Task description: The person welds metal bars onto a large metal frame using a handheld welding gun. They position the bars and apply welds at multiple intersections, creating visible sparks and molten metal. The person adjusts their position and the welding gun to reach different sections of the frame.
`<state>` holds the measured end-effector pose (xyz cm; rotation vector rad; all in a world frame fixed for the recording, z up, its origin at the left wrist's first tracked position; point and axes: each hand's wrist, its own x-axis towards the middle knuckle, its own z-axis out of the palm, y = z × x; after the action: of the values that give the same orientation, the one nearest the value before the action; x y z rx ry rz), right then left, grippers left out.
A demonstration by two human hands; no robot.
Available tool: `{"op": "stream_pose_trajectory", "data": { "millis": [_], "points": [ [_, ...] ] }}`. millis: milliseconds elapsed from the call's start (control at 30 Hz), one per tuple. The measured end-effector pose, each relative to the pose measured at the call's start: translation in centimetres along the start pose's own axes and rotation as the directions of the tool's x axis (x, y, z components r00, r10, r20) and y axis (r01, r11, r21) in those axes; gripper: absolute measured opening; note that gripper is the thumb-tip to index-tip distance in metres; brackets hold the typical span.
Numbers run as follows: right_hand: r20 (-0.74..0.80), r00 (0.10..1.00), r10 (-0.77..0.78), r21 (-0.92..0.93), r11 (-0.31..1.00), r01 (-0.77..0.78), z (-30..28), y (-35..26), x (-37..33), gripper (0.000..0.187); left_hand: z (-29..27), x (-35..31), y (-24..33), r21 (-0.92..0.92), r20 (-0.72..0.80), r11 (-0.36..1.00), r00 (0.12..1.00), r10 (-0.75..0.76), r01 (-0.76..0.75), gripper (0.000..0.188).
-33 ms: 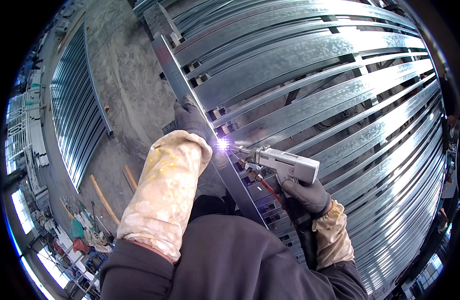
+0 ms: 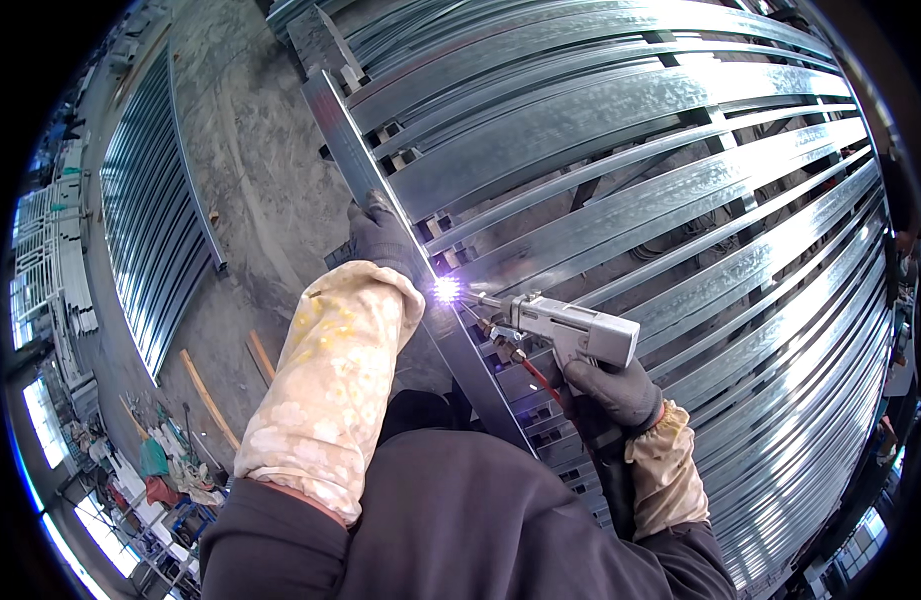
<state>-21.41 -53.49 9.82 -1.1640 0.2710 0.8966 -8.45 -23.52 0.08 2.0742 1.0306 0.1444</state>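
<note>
In my gloved right hand [image 2: 616,393], closed round the grip, is a pale grey handheld welding gun [image 2: 581,330]. Its nozzle points left at a bright violet-white weld spot [image 2: 447,289], which glares over the joint beneath it. The spot sits on a long galvanized steel rail [image 2: 471,365] running from upper left to lower middle. Just beyond the spot, my gloved left hand [image 2: 383,238] grips this same rail, its fingers partly hidden by the sleeve. A red hose [image 2: 543,380] and a thick black cable [image 2: 613,475] trail from the gun.
Many parallel galvanized bars [image 2: 601,225] stretch rightward from the rail, with gaps between them. A finished-looking slatted panel [image 2: 151,210] lies on the concrete floor [image 2: 251,150] at left. Wooden strips [image 2: 209,398] lie near a pile of cloths and clutter [image 2: 171,455] at lower left.
</note>
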Motion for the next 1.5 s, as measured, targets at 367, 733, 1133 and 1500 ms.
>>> {"op": "stream_pose_trajectory", "data": {
  "millis": [367,733,1133,1500],
  "points": [
    [-0.022,1.0,0.014,0.008,1.0,-0.013,-0.3,0.4,-0.3,0.04,0.1,-0.1,0.5,-0.079,0.133,0.994,0.989,-0.058,0.069,0.054],
    [-0.002,0.999,0.033,0.027,0.999,-0.032,-0.3,0.3,-0.6,0.037,1.1,1.0,-1.3,-0.072,0.087,0.997,0.996,-0.027,0.034,0.058],
    [0.021,0.999,0.033,0.077,0.996,-0.034,-0.1,0.4,-0.8,0.042,1.3,2.1,-2.9,-0.022,0.021,0.997,0.997,0.075,-0.074,0.058],
    [-0.016,0.997,0.069,0.067,0.995,-0.068,0.4,-0.3,-1.2,0.041,1.4,2.1,-2.7,-0.052,0.012,0.996,0.998,0.066,-0.066,0.055]
  ]
}}
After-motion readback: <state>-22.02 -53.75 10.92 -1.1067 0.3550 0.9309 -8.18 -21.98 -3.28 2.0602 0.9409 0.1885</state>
